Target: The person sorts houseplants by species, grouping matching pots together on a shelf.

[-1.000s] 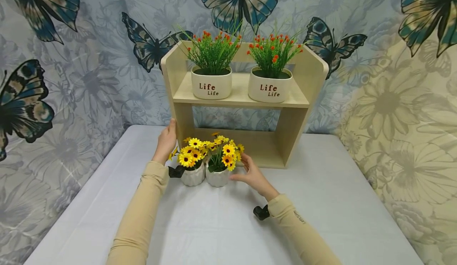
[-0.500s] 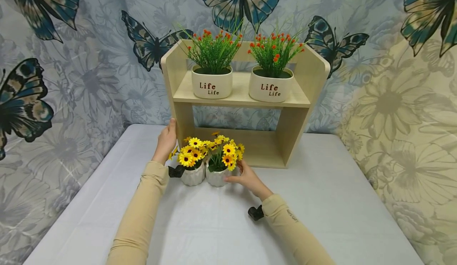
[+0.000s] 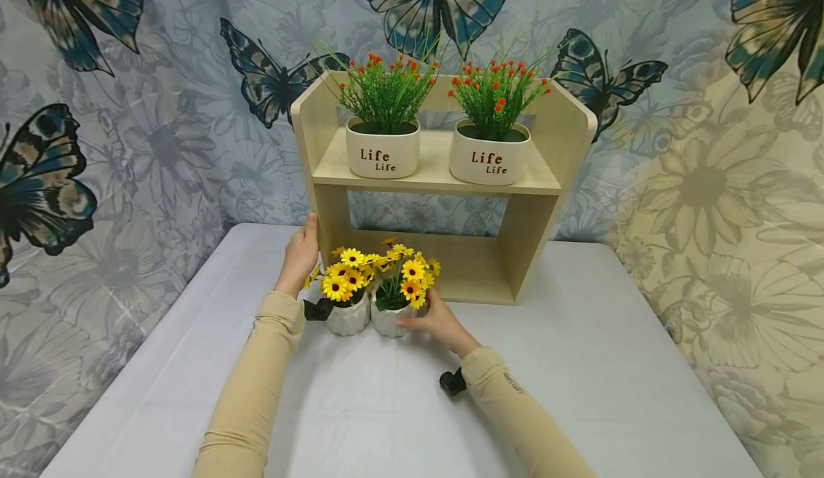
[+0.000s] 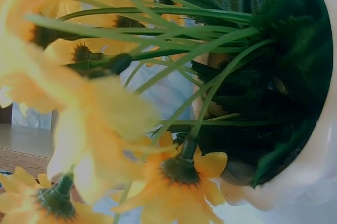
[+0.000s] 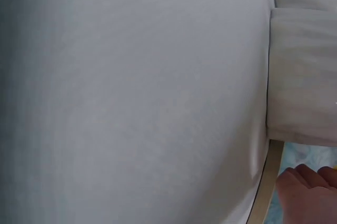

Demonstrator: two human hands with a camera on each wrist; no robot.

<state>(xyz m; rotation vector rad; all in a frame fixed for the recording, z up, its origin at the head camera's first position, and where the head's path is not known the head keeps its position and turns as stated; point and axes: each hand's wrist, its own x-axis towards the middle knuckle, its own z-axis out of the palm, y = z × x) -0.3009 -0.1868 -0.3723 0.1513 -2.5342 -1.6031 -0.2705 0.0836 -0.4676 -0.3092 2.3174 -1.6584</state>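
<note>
Right hand (image 3: 444,323) grips a white pot (image 3: 385,323), thumb laid across the front and fingers round the far side (fingertips hidden behind it). The gripped pot stands upright on the white tablecloth (image 3: 360,406), just left of that palm, its yellow flowers (image 3: 412,270) rising above the thumb. Directly past it, on the side away from the right hand, stands a second white pot (image 3: 348,320), also upright, with yellow blooms (image 3: 344,277). Both pots sit side by side between the two hands.

Left hand (image 3: 299,260) rests against the outer face of a wooden shelf's (image 3: 434,159) left side panel; its visible digit is straight, remaining fingers largely out of sight. Nearest to that wrist are the second pot's blooms; the left wrist view shows petals, green stems and a pale rim at close range.

Above both hands, on the upper board, stand one oblong pot (image 3: 383,154) and another oblong pot (image 3: 487,157), each marked "Life" and holding red-flowered greenery. Beige sleeves (image 3: 247,385) cover both forearms. Beyond the hands is a butterfly-patterned backdrop (image 3: 167,142).
</note>
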